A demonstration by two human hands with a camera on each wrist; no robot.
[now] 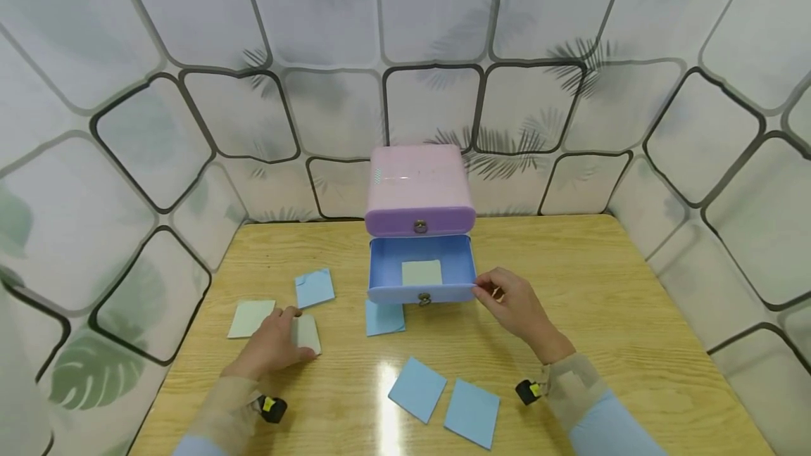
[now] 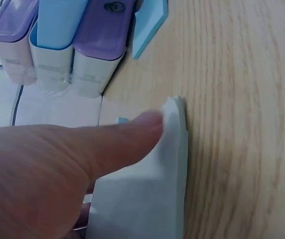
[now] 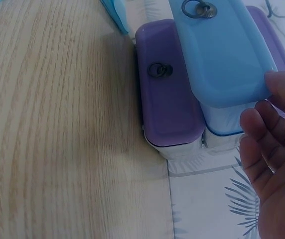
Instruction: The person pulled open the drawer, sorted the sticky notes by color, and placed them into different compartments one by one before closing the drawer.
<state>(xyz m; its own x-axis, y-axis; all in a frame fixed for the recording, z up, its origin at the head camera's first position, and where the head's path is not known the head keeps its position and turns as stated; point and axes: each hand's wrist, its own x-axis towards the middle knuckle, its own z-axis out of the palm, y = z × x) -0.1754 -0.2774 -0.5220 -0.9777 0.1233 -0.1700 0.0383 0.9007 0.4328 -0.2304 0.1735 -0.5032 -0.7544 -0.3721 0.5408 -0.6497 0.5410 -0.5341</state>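
Note:
A small chest of drawers with a pink top stands against the wall. Its light blue middle drawer is pulled out, with a pale green sticky note pad lying inside. My right hand pinches the drawer's front right corner, thumb on the edge and fingers below it in the right wrist view. Far to the left, my left hand grips another pale green sticky note pad between thumb and fingers. A third pale green pad lies just left of that hand.
Several blue sticky note pads lie on the wooden table: one pad beyond my left hand, one partly under the drawer, two nearer me. Purple drawers sit above and below the blue one. Patterned walls enclose the back and sides.

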